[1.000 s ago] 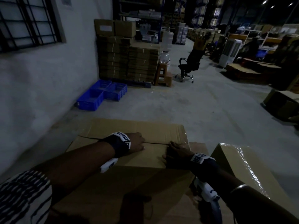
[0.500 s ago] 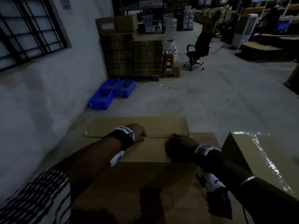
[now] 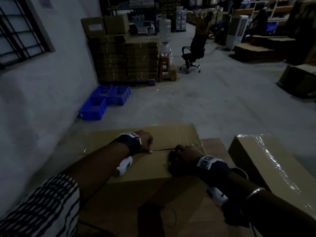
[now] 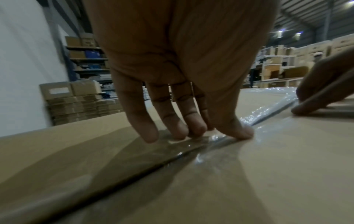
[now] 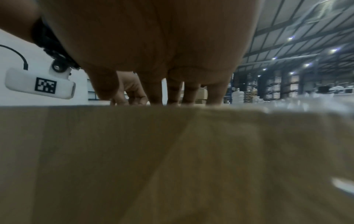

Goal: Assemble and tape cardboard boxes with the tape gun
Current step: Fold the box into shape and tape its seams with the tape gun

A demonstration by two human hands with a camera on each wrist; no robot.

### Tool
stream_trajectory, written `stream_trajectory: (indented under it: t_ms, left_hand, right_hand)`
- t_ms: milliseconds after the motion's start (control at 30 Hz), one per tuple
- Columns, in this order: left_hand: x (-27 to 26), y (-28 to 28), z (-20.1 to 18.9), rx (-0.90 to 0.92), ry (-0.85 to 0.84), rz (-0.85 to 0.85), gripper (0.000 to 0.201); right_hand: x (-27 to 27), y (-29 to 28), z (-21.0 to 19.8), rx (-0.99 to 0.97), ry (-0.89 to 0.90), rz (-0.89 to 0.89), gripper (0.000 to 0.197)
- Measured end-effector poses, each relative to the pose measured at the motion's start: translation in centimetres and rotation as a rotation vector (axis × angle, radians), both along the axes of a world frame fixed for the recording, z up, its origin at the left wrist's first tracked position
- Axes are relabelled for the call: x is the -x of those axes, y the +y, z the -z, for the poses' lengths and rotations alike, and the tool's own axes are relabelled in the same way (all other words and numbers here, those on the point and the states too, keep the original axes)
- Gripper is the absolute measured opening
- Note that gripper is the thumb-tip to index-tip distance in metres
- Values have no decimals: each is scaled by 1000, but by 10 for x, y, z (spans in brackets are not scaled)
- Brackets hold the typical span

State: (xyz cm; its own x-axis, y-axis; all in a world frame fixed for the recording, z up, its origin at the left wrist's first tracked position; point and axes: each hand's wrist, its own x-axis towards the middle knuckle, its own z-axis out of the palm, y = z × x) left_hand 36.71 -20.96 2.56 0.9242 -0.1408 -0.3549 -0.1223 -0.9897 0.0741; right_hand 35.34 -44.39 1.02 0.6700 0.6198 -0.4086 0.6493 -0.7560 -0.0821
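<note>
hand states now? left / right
Left hand: open, fingertips pressing clear tape onto the box seam.
Right hand: open, fingers resting on the box top.

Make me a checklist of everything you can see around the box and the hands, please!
Surface: the grey concrete floor lies beyond the box.
Job's things: the cardboard box has clear tape along its top seam; a second taped box stands to the right. No tape gun seen.
Clutter: blue crates by the wall, a stack of flat cartons.
Grippers: the left hand presses straight fingers on the tape; the right hand rests on the seam, its fingertips hidden from the right wrist camera.
Cables: a black cable at the left wrist camera.
Surroundings: an office chair, a barred window, warehouse shelves.
</note>
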Motion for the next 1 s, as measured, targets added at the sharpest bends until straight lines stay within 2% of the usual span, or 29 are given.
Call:
stream_trajectory:
  t_ms: [133,300,433,733,833,1000]
  left_hand:
    - [-8,13,9,34,9,72,33]
    - [-15,21,12,45,5,116,38]
    - [-16,27,17,36,0,163,41]
    - [-14,40,19,-3,-30,254,14]
    - [-12,42,18,2,-35,235,15]
    - [-17,37,15,-24,60,193,19]
  right_hand:
    - [-6,6,3,10,38,60,54]
    - [-2,26,4,-57,-2,168,63]
    - [1,38,7,-18,20,199,57]
    - [-7,21,10,-70,60,350,53]
    - [-9,13,10,-65,-10,400,47]
    - [-14,-7,5,9,-34,451,37]
